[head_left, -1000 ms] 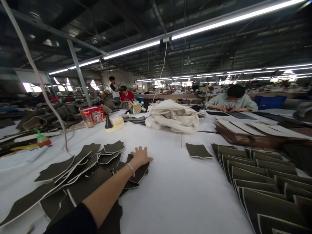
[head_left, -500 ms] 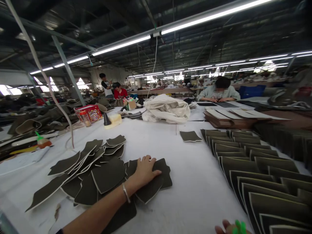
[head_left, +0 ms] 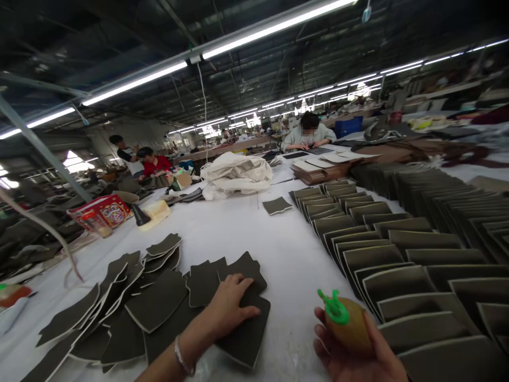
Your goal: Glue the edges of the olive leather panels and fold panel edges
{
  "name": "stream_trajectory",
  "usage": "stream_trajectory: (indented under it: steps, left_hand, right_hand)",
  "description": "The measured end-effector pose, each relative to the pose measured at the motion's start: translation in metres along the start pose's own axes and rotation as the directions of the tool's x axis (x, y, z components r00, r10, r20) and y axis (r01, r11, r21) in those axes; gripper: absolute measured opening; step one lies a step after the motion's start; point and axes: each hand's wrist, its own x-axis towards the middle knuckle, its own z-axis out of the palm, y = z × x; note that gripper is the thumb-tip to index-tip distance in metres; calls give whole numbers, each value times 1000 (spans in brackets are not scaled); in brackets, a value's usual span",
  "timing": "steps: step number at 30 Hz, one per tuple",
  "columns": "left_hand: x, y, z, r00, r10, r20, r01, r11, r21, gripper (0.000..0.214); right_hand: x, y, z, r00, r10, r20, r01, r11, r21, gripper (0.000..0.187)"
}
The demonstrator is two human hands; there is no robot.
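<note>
My left hand (head_left: 229,307) lies on a loose spread of dark olive-grey cut pieces (head_left: 167,300) with pale edges. Its fingers rest on one piece (head_left: 247,334), the thumb spread away from them. At the lower right, my right hand (head_left: 377,355) is wrapped round a squeeze bottle (head_left: 352,328) with amber-brown contents and a green nozzle cap. The bottle is tilted above the white table (head_left: 294,313), its nozzle pointing up and left. Part of its base is hidden by my palm.
Rows of overlapping dark pieces (head_left: 377,254) line the right side. One single piece (head_left: 277,206) lies farther back, near a white cloth bundle (head_left: 238,172). A red printed bag (head_left: 105,212) and a black cone (head_left: 140,214) stand back left. A co-worker (head_left: 308,132) sits across the table.
My view has turned to the right. My right hand has risen into view with the bottle, of which only the green cap showed before. My left hand remains on the pieces, which have shifted slightly.
</note>
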Motion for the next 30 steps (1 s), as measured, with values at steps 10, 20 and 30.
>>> stream_trajectory:
  steps: [10, 20, 30]
  left_hand:
    - [-33, 0, 44, 984, -175, -15, 159, 923, -351, 8]
    - [-70, 57, 61, 985, -132, 109, 144, 982, -120, 62]
    - [-67, 72, 58, 977, -133, 166, 126, 991, 52, 59]
  right_hand:
    - [-9, 6, 18, 988, -21, -151, 40, 992, 123, 34]
    - [-15, 14, 26, 967, -223, -126, 224, 975, -7, 29]
    - [-42, 12, 31, 943, -298, -151, 273, 947, -168, 45]
